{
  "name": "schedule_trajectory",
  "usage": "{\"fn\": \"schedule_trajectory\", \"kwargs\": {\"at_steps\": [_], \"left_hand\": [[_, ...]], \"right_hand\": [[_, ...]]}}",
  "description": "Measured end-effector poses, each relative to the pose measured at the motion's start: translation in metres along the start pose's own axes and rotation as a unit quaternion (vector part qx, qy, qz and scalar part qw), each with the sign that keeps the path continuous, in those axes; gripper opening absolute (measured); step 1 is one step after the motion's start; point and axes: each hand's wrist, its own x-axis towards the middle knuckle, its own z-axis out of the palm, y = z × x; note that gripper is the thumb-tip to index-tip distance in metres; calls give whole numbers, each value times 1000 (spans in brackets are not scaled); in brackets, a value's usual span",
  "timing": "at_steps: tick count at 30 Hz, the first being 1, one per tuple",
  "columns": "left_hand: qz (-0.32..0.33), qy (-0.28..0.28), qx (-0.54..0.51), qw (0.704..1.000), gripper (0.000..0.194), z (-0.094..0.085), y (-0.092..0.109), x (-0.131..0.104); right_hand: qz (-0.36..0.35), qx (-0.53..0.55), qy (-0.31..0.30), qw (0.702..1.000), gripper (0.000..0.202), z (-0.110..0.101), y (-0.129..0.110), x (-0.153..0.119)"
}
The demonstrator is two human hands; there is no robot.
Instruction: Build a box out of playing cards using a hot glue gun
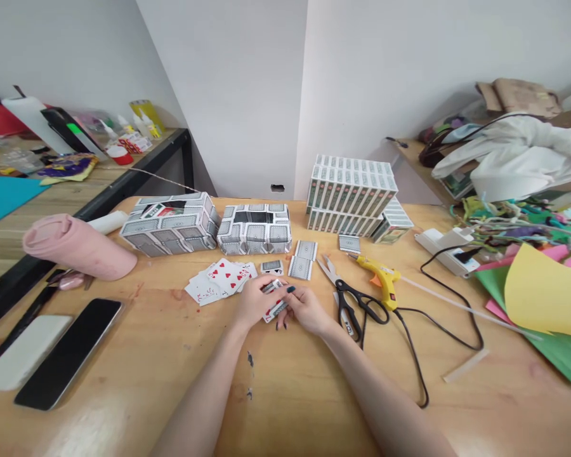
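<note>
Between my hands, over the middle of the table, are playing cards with a red mark showing at one corner. My left hand wraps round them from the left. From the right, my right hand pinches their edge, its dark-painted nails showing. How many cards there are is hidden by the fingers. Face-up loose cards lie fanned to the left. Behind my hands are face-down cards with grey patterned backs. Black-handled scissors lie open-bladed just right of my right hand.
Two card-covered boxes stand at the back, near stacked card packs. On the right are a yellow glue gun with its cable, a white power strip and coloured sheets. A phone and a pink tumbler lie left.
</note>
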Motion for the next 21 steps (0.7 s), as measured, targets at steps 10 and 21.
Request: {"fn": "schedule_trajectory", "kwargs": {"at_steps": [10,21], "left_hand": [[-38,-25,45,998,31,2,4,-1],[-44,-26,55,997,39,4,-3,1]], "right_hand": [[-2,6,-11,1000,41,-1,6,-1],[6,-11,9,1000,42,-1,7,-2]]}}
